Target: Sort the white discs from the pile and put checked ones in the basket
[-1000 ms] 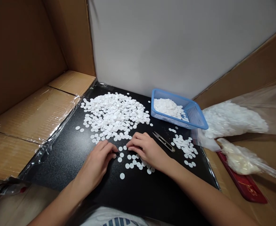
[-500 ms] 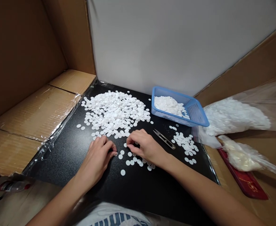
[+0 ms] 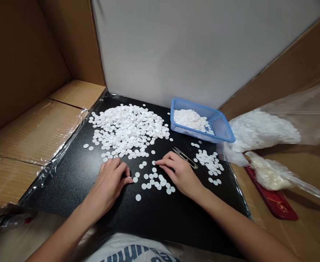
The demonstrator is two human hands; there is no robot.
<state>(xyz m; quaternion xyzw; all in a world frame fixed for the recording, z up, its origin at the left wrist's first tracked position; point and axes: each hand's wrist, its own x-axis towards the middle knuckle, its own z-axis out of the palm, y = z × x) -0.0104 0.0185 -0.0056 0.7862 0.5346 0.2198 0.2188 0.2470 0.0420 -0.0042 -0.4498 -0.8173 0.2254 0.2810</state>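
Observation:
Small round white discs [image 3: 129, 131] lie in a large heap on the black tabletop [image 3: 75, 182], with several looser ones [image 3: 160, 178] between my hands. My left hand [image 3: 110, 182] rests on the tabletop left of these, its fingers curled and the thumb brought to the forefinger. A sliver of a white disc shows at that pinch, and another disc [image 3: 135, 179] lies right by the thumb tip. My right hand [image 3: 180, 173] has its fingers stretched to the left, the fingertips at a single disc [image 3: 153, 163]. Its thumb is mostly hidden.
Behind my right hand lie thread snips [image 3: 187, 158], partly covered. A smaller disc group [image 3: 210, 162] sits to their right. A blue basket [image 3: 203, 136] with discs stands at the back, beside a clear bag of white pieces [image 3: 263, 131]. Cardboard [image 3: 39, 123] borders the left side.
My right hand has moved right and its fingers have straightened toward a disc. Discs that it covered now show. My left hand stays beside the loose discs; the whole view has shifted slightly.

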